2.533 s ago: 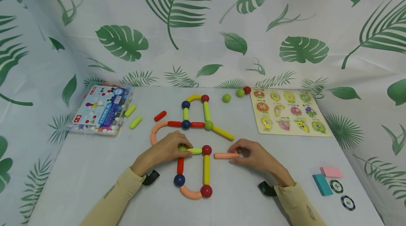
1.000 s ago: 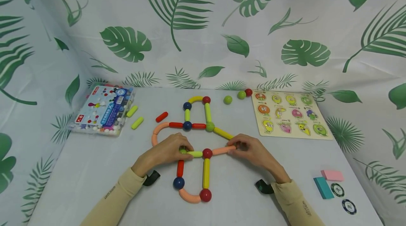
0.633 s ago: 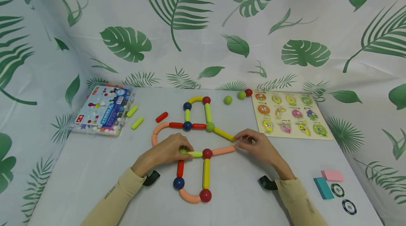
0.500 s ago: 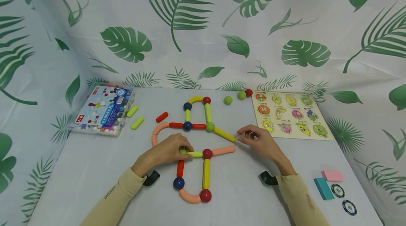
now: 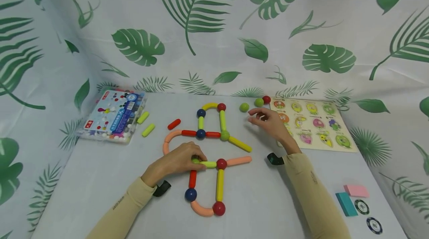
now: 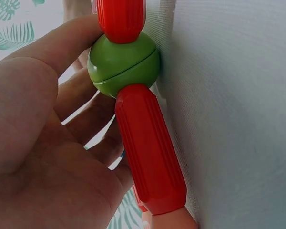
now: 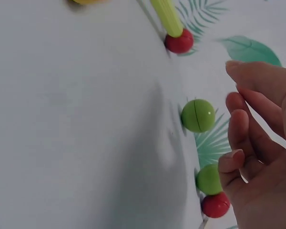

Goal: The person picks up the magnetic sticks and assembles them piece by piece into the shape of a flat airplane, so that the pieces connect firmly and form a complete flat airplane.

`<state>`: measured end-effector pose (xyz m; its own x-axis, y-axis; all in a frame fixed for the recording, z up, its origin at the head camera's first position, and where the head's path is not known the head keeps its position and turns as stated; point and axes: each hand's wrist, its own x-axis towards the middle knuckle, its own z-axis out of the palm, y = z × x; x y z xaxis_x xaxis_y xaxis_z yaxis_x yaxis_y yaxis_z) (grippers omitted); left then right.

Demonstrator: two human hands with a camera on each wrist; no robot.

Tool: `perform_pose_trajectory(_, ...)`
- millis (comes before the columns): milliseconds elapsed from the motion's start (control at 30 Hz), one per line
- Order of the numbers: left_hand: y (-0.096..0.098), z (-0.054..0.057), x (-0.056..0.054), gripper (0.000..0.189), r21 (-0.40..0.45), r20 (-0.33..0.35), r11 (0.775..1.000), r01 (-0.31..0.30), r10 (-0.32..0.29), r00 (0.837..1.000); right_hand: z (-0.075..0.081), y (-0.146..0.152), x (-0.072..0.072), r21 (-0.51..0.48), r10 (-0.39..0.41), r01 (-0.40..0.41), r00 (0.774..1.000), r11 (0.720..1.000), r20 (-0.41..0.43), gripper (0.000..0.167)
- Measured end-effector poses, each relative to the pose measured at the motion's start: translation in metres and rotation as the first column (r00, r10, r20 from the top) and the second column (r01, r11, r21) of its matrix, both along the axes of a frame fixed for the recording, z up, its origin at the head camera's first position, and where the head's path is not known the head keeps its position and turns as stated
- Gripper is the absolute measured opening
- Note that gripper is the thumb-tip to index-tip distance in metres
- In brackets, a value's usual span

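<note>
My left hand [image 5: 181,157] grips a green magnetic ball [image 6: 124,64] in the rod-and-ball figure, thumb and index finger around it. Red rods [image 6: 150,148] meet that ball in the left wrist view. A light green rod joins it to a red ball [image 5: 221,163], from which a peach rod [image 5: 239,161] points right. The yellow rod [image 5: 240,144] above has a free right end. My right hand [image 5: 269,123] is over the table's back right, fingers loosely bent and holding nothing. Nearest to it is a loose green ball [image 7: 198,116].
Another green ball [image 5: 259,102] and a red ball [image 5: 266,99] lie by the fruit puzzle board [image 5: 311,123]. Loose rods [image 5: 148,130] are near the plastic parts box [image 5: 112,116]. At the right are a teal block [image 5: 346,204], a pink block [image 5: 356,191] and two chips [image 5: 374,225].
My right hand set the peach rod against the red ball, let go, and moved up and away toward the loose balls. My left hand keeps its grip on the green ball.
</note>
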<state>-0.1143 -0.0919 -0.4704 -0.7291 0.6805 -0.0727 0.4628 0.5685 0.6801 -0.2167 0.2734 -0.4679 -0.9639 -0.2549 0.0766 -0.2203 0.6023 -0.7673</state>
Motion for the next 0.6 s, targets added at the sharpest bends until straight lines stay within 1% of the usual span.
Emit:
perform_pose_trajectory(167, 0.000, -0.001, -0.001, 0.018, -0.001, 0.003, 1.000, 0.007, -0.007, 1.000, -0.002, -0.008, -0.026, -0.033, -0.068, 0.068, 0.998, 0.997, 0.015, 0.041)
perform_pose_trajectory(200, 0.000, -0.002, -0.001, 0.019, 0.000, 0.004, 1.000, 0.010, -0.010, 1.000, -0.003, -0.009, -0.029, -0.037, -0.077, 0.077, 0.997, 0.996, 0.020, 0.043)
perform_pose_trajectory(233, 0.000, -0.002, -0.001, 0.019, -0.001, 0.007, 1.000, 0.011, -0.011, 1.000, 0.000, -0.012, -0.031, -0.039, -0.089, 0.090, 0.995, 0.995, 0.036, 0.043)
perform_pose_trajectory(300, 0.001, -0.002, -0.001, 0.019, -0.003, 0.008, 1.000, 0.011, -0.011, 1.000, -0.005, -0.013, -0.038, -0.031, -0.093, 0.095, 0.995, 0.995, 0.045, 0.046)
perform_pose_trajectory(433, 0.001, 0.000, 0.000, 0.019, -0.010, 0.009, 1.000, 0.009, -0.009, 1.000, -0.015, -0.014, -0.046, 0.001, -0.099, 0.099, 0.994, 0.995, 0.056, 0.045)
perform_pose_trajectory(467, 0.001, -0.001, 0.000, 0.019, -0.012, 0.006, 1.000, 0.009, -0.009, 1.000, -0.021, -0.012, -0.049, 0.011, -0.094, 0.094, 0.994, 0.996, 0.049, 0.045)
perform_pose_trajectory(600, -0.001, 0.000, -0.001, 0.019, -0.012, 0.000, 1.000, 0.005, -0.005, 1.000, -0.024, -0.014, -0.050, 0.044, -0.098, 0.097, 0.994, 0.994, 0.040, 0.046)
